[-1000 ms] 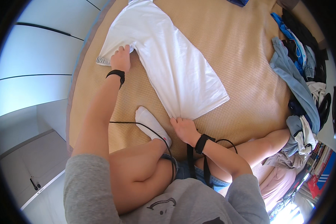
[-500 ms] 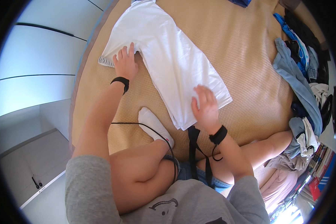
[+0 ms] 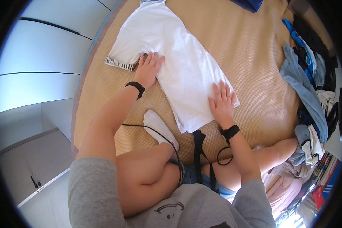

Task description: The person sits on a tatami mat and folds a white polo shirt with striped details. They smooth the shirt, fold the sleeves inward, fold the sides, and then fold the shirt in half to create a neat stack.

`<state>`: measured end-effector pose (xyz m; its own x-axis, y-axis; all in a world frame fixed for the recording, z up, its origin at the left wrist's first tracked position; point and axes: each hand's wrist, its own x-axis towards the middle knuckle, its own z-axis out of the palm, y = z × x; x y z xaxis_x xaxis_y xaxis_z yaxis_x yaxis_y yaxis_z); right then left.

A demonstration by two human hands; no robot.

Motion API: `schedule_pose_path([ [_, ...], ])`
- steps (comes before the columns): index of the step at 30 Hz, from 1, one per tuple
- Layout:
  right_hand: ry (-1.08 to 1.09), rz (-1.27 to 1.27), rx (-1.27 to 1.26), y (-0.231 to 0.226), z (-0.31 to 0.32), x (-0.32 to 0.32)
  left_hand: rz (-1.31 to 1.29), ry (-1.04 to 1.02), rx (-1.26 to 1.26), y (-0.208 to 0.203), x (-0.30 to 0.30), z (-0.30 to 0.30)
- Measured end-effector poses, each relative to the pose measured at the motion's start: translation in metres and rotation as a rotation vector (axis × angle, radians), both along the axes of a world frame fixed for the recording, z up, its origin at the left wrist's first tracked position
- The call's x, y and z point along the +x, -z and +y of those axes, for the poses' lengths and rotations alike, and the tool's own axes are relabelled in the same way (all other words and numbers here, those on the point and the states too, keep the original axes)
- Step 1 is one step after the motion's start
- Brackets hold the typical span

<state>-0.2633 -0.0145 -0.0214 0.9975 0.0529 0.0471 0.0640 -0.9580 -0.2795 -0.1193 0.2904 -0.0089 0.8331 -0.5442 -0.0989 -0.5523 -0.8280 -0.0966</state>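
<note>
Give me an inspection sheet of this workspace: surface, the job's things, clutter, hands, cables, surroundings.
Surface: tan woven mat, lightly rippled.
Job's things: white garment spread out, with a striped cuff at its left.
Clutter: heaped clothes along the right; dark blue item at the top edge, cut off.
Hands: left hand open at the garment's edge near the cuff; right hand open, fingers spread over its lower right part.
Cables: black cable crosses the white sock, apart from the garment.
Surroundings: white panels left; books lower right.
</note>
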Motion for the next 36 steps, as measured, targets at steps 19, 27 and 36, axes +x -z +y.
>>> schedule_pose_path([
  [19,-0.433,-0.176,0.165,0.011,0.136,0.098,0.166,0.137,-0.079,-0.034,0.037,0.004],
  [27,-0.645,0.075,0.162,-0.017,0.081,0.051,0.315,-0.199,-0.001,-0.044,0.068,-0.034],
  [36,-0.61,0.65,0.266,-0.064,0.059,0.066,-0.16,-0.136,-0.391,-0.013,0.091,-0.034],
])
